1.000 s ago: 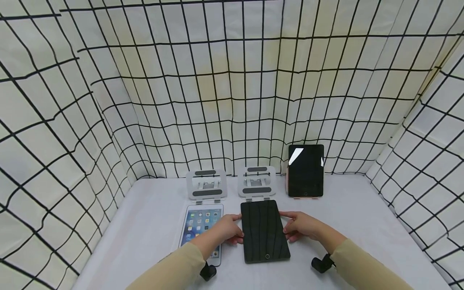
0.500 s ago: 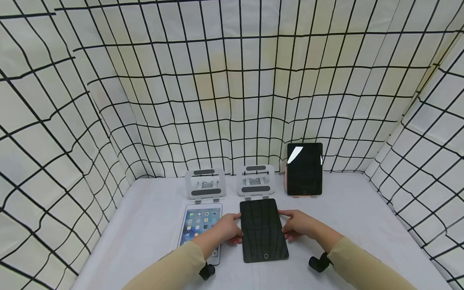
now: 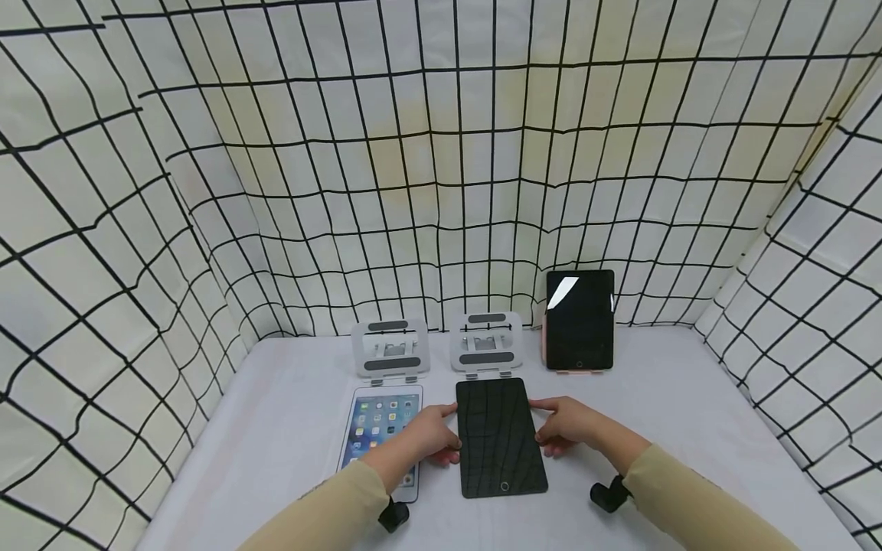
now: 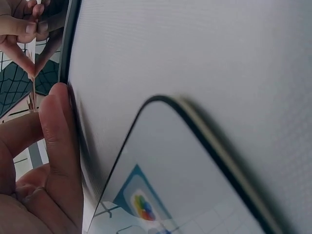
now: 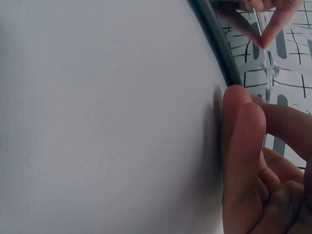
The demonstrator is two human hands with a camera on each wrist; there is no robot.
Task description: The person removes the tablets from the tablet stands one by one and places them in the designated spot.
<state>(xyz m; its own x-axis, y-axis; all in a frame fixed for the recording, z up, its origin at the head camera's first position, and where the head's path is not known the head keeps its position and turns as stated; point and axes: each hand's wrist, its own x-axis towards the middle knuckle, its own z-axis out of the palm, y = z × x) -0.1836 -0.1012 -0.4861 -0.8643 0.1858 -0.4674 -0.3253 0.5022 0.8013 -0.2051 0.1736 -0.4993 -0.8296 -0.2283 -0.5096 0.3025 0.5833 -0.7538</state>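
A black tablet (image 3: 499,436) with a dark screen and a round home button lies on the white surface, held between my two hands. My left hand (image 3: 430,435) grips its left long edge with thumb and fingers, and my right hand (image 3: 572,423) grips the right edge in the same way. In the left wrist view, fingertips (image 4: 59,100) meet the tablet's rim; in the right wrist view, fingertips (image 5: 239,100) press against the opposite rim (image 5: 217,44). Partly under my left forearm lies a white tablet (image 3: 375,428), its screen lit with app icons.
Two white folding stands (image 3: 391,350) with grey pads are set side by side behind the tablets; the right stand (image 3: 486,342) is just beyond the black one. A further dark tablet (image 3: 580,320) leans upright on a pink stand at back right. Grid-patterned white cloth (image 3: 441,168) walls the table.
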